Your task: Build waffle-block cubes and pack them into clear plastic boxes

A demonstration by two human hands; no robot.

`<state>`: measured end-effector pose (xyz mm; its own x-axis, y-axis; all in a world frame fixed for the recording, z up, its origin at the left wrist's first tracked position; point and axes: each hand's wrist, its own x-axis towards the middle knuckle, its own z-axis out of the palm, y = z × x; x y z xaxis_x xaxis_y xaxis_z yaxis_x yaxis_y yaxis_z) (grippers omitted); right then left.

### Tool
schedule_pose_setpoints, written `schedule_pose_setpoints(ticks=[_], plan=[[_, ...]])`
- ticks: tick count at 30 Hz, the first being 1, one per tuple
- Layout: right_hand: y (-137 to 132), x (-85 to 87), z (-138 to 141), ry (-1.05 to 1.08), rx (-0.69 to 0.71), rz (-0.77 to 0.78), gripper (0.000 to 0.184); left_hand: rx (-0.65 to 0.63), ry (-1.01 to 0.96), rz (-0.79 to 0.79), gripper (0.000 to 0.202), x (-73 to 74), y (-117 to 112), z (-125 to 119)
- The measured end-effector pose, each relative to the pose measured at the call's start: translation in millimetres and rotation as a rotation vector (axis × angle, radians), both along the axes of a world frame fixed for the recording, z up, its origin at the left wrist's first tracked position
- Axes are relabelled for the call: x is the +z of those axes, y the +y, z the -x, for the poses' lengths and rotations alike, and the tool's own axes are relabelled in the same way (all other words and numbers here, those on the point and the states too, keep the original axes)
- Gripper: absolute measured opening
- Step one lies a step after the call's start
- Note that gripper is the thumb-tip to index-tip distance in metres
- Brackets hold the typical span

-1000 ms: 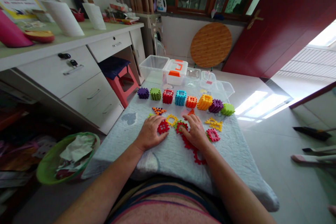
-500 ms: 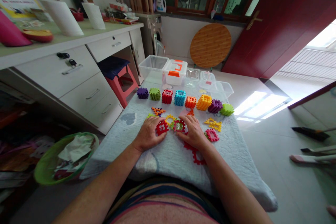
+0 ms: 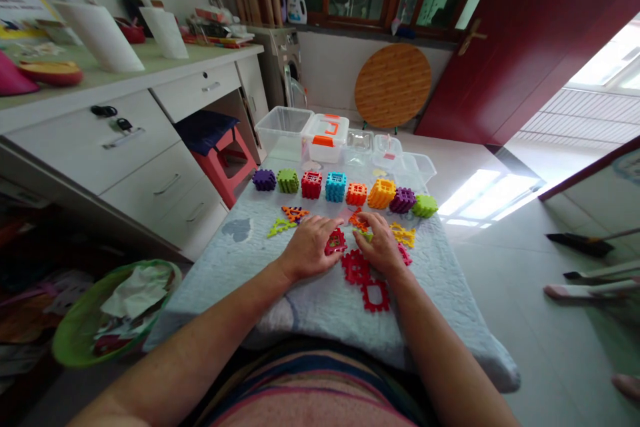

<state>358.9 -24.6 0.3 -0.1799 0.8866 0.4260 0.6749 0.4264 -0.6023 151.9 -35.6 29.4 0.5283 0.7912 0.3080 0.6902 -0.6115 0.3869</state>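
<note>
Both hands rest on a pale blue cloth-covered table [image 3: 260, 280]. My left hand [image 3: 311, 248] lies palm down, its fingertips against a red square puzzle tile [image 3: 335, 241]. My right hand [image 3: 381, 244] is curled, fingers pinching a small green piece [image 3: 365, 235]. Between and below the hands lie two joined red tiles [image 3: 365, 280]. Loose flat tiles surround them: a green triangle [image 3: 280, 227], an orange triangle [image 3: 295, 213], a yellow tile [image 3: 404, 234], a pink tile [image 3: 404, 255]. A row of several coloured cubes [image 3: 335, 187] stands beyond.
Clear plastic boxes [image 3: 327, 137] sit at the table's far end. White drawers [image 3: 150, 140] and a red stool [image 3: 220, 153] stand on the left. A green basket of paper [image 3: 107, 313] is on the floor at left. Brooms [image 3: 585, 260] lie on the right.
Both hands slid to the right on the cloth. The left hand uncovered the green triangle; the red tile it touches came along. The right hand's fingers curled onto a small green piece.
</note>
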Motion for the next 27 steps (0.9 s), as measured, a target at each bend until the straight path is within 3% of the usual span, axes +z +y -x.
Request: schedule_pose_setpoints(ticks=[6, 16, 27], plan=[[-1.8, 0.5, 0.6, -0.001, -0.006, -0.010, 0.027, 0.019, 0.162, -0.009, 0.065, -8.9, 0.1, -6.9], [-2.8, 3.8, -1.1, 0.039, -0.015, -0.011, 0.026, -0.009, 0.245, 0.022, 0.060, 2.9, 8.5, -5.1], [-2.8, 2.2, -2.5, 0.045, -0.017, -0.043, 0.024, 0.008, 0.299, 0.003, 0.062, -0.3, 13.6, -8.6]])
